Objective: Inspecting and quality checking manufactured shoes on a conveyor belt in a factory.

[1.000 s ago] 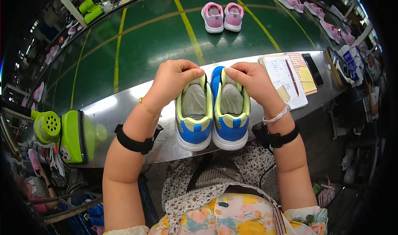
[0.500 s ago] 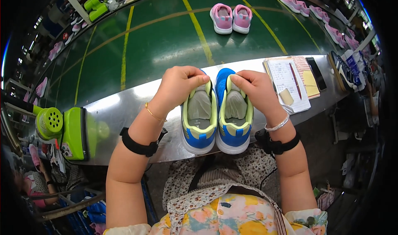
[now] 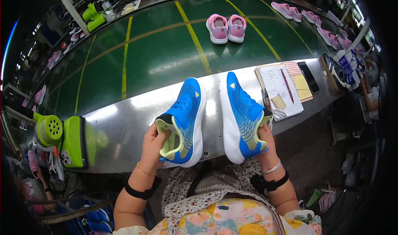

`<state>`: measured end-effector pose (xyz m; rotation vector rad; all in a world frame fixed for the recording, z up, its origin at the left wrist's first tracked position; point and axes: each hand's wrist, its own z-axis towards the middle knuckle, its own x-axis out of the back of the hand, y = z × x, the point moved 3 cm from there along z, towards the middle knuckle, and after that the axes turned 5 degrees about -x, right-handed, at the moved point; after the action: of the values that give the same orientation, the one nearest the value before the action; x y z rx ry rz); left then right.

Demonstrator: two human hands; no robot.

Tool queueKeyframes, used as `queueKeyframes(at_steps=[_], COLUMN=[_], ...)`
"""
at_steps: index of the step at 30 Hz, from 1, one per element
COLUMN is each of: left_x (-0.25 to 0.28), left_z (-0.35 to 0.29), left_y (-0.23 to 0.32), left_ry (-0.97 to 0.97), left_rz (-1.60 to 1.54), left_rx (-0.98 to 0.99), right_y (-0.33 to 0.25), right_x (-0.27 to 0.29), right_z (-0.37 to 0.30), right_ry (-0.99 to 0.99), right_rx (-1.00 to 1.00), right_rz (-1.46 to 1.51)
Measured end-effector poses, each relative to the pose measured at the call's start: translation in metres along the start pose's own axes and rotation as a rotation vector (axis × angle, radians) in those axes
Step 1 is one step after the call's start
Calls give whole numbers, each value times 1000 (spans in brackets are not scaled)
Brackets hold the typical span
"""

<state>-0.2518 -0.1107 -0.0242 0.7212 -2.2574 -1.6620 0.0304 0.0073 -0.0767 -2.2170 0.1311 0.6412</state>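
Observation:
A pair of blue sneakers with white soles and pale yellow-green linings is in my hands above the metal ledge [image 3: 124, 123]. My left hand [image 3: 152, 147] grips the left sneaker [image 3: 189, 108] by its collar, the fingers partly inside the opening. That shoe is tilted, its sole side facing right. By its collar my right hand [image 3: 267, 143] grips the right sneaker [image 3: 242, 110], tilted the other way with its sole side facing left. Both toes point away from me, and a gap separates the shoes. The fingers of my right hand are partly hidden behind the shoe.
Beyond the ledge, pink sneakers [image 3: 227, 28] stand on a green conveyor [image 3: 161, 57] with yellow lines. To the right lie a notebook [image 3: 282, 90] with a pen, a phone [image 3: 308, 77] and a dark shoe [image 3: 335, 71]. A lime-green machine [image 3: 72, 142] stands at left.
Both hands have moved from the shoe tongues back to the collars. The sneakers, side by side and upright before, are now apart and tilted outward. The head view has shifted slightly.

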Motion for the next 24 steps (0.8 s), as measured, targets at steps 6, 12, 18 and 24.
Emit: queueKeyframes(at_steps=[6,12,18,24], left_x=[-16,-17,-13,37], left_z=[-4,-16,-15,5], left_y=[-13,-25,-29,-2], left_ry=[-327,-259,-416,-34], left_rz=[-957,-1287,-1304,-549], left_rx=[107,142,20,-9], right_y=[22,29,28,15], right_x=[-12,-25,-30,-31], right_z=[-2,-5,-7,-9], right_ry=[-443,-545,-557,-495], right_rx=[-168,-260,-266,78], right_rz=[1010,1097,1092,616])
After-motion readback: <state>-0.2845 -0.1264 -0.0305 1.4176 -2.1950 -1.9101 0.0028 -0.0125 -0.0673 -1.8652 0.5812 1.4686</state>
